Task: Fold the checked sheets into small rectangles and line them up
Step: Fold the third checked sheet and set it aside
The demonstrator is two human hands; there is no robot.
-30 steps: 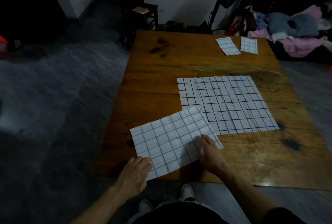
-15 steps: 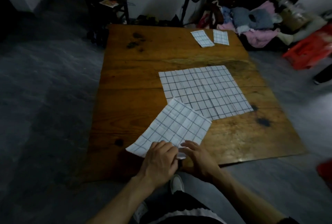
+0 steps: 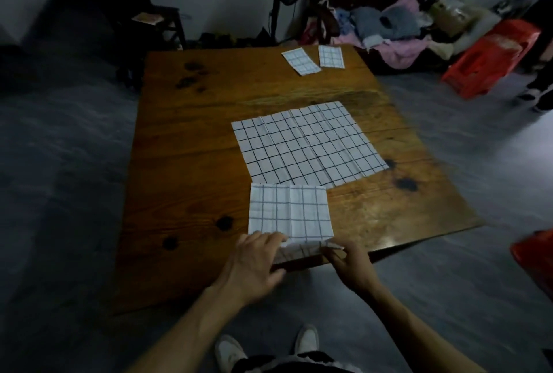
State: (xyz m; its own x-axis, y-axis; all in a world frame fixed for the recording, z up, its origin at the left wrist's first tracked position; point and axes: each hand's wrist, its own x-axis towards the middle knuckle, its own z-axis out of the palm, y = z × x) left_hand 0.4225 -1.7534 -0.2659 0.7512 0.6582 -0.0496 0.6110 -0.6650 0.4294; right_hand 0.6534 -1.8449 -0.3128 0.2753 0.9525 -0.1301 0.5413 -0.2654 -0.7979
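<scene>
A folded checked sheet (image 3: pixel 289 213) lies square at the near edge of the wooden table (image 3: pixel 191 145). My left hand (image 3: pixel 256 265) grips its near left corner and my right hand (image 3: pixel 348 262) pinches its near right corner, with the near edge lifted and curled. A large checked sheet (image 3: pixel 308 145) lies spread flat just beyond it. Two small folded checked rectangles (image 3: pixel 300 61) (image 3: pixel 330 56) sit side by side at the table's far edge.
A heap of clothes (image 3: pixel 386 28) and a red bag (image 3: pixel 490 61) lie on the floor past the far right corner. A dark stool (image 3: pixel 155 25) stands at the far left. Grey floor surrounds the table; my shoes (image 3: pixel 229 351) show below.
The sheet in my hands went from a slanted half-fold to a squared, narrower fold at the near edge. Both hands shifted to its near corners. The camera view swung rightwards.
</scene>
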